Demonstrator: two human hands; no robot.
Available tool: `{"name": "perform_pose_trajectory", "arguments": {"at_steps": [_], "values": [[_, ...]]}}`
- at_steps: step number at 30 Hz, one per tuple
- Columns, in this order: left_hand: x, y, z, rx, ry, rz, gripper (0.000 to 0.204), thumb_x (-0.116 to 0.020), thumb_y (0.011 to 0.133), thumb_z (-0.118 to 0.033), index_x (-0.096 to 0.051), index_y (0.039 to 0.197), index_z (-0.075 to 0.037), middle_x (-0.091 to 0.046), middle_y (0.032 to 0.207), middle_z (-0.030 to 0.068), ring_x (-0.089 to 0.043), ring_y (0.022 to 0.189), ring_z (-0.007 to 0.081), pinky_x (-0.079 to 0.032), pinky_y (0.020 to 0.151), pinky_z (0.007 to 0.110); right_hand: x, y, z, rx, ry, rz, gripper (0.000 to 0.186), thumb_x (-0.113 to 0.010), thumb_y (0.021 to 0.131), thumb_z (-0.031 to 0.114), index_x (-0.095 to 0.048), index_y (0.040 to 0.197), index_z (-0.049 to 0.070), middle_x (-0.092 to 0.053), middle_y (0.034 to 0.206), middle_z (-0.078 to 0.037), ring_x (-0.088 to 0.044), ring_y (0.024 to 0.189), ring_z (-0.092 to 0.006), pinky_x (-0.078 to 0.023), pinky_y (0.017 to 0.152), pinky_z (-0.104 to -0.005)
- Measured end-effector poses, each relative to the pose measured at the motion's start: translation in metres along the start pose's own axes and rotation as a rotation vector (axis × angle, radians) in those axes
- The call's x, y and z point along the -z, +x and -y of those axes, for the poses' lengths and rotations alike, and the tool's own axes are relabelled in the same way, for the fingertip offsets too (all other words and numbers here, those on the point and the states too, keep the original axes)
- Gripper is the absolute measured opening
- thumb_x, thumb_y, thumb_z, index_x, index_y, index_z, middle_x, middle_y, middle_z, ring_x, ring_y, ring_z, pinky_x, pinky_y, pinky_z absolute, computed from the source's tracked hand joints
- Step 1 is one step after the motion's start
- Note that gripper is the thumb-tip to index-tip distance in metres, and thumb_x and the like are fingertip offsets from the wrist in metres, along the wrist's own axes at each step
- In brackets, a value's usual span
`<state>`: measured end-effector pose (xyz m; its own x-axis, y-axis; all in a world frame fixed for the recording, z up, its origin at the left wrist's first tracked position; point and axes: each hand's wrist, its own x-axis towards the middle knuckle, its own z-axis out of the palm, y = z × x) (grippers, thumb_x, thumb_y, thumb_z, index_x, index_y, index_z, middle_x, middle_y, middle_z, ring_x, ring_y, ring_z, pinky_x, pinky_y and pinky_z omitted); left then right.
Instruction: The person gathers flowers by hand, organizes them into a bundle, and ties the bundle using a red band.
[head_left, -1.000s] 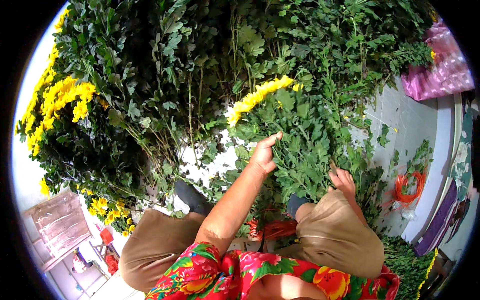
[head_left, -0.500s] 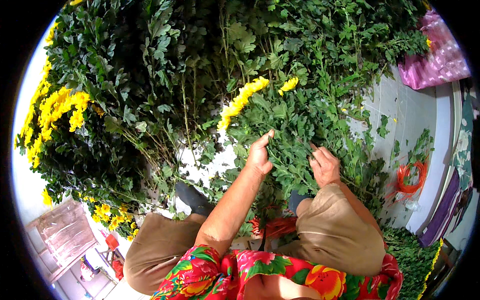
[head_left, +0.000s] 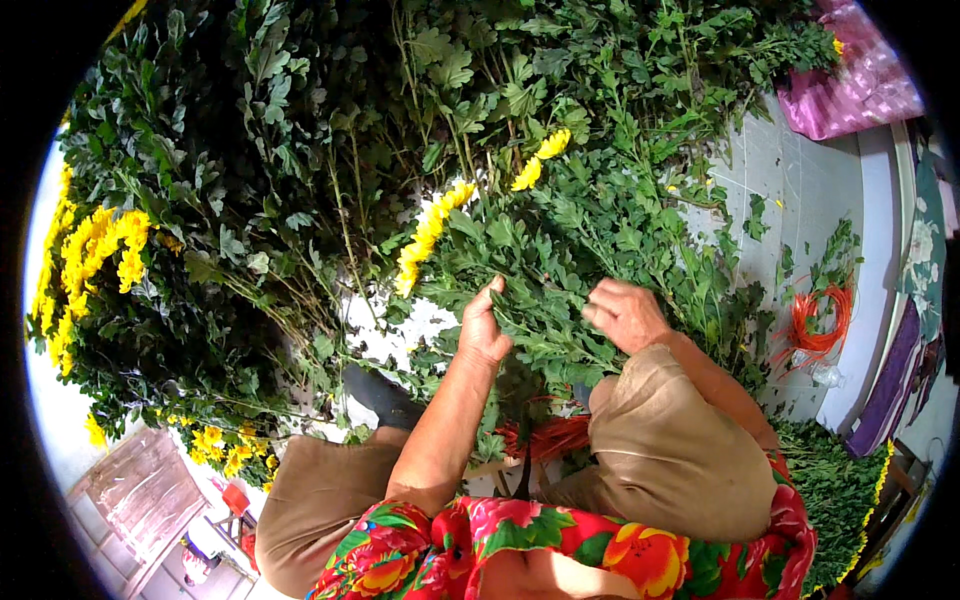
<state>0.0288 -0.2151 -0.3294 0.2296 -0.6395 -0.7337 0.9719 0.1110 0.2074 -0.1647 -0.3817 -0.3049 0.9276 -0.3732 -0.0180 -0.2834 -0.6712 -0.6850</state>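
Observation:
My left hand (head_left: 484, 325) is closed round a leafy bundle of chrysanthemum stems (head_left: 525, 260), with a row of yellow flower heads (head_left: 425, 240) along its upper left. A smaller yellow cluster (head_left: 540, 158) shows just above to the right. My right hand (head_left: 625, 315), slightly blurred, has curled fingers at the right side of the bundle's leaves; whether they grip anything is hidden. Red strands (head_left: 555, 437) lie low between my legs, under the greenery.
Tall piles of leafy stems (head_left: 230, 120) with yellow blooms (head_left: 105, 250) fill the top and left. On the right are pink wrapping (head_left: 850, 75), a coil of orange cord (head_left: 815, 320) and purple fabric (head_left: 880, 385). A wooden board (head_left: 135, 490) shows at lower left.
My left hand and the flower bundle have shifted left and slightly down. My right hand has risen leftward from beside my knee into the leaves. The smaller flower cluster now stands apart from the row.

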Motion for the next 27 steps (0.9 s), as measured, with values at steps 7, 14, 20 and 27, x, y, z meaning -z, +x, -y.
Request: {"name": "perform_pose_trajectory", "arguments": {"at_steps": [7,14,20,27], "values": [[-0.021,-0.005,-0.003,-0.006,0.064,0.054,0.051,-0.064,0.089,-0.031,-0.056,0.130,-0.001,-0.065,0.123,0.0175,-0.062,0.113,0.0341,-0.046,0.103,0.050,0.002,0.030,-0.018,-0.424,-0.442,-0.004,0.094,-0.079,0.074,0.012,-0.025,0.151,0.006,-0.028,0.151,-0.020,-0.038,0.129,-0.0413,-0.032,0.107,-0.0496],[-0.022,0.007,-0.001,-0.003,0.068,0.051,0.050,-0.063,0.089,-0.031,-0.056,0.129,-0.002,-0.064,0.124,0.0180,-0.062,0.112,0.0348,-0.046,0.103,0.051,0.007,0.019,-0.048,-0.295,-0.283,-0.205,0.079,-0.067,0.081,0.006,-0.030,0.150,0.013,-0.044,0.142,-0.019,-0.049,0.122,-0.0403,-0.043,0.100,-0.0457],[-0.021,0.020,0.000,-0.005,-0.047,0.055,0.043,-0.066,0.091,-0.031,-0.058,0.126,-0.006,-0.064,0.124,0.0124,-0.062,0.113,0.0297,-0.049,0.101,0.050,0.079,0.012,0.014,-0.195,0.000,-0.210,0.062,-0.063,0.086,0.003,-0.041,0.144,0.003,-0.049,0.138,-0.022,-0.052,0.125,-0.0373,-0.042,0.104,-0.0380],[-0.051,0.013,0.001,-0.068,0.002,0.091,0.058,-0.057,0.096,-0.046,-0.045,0.142,-0.013,-0.053,0.140,0.0062,-0.052,0.127,0.0261,-0.043,0.107,0.048,0.047,0.007,0.047,-0.017,-0.109,-0.003,0.067,-0.071,0.080,0.008,-0.044,0.141,0.005,-0.048,0.135,-0.021,-0.053,0.121,-0.0388,-0.050,0.097,-0.0429]]}}
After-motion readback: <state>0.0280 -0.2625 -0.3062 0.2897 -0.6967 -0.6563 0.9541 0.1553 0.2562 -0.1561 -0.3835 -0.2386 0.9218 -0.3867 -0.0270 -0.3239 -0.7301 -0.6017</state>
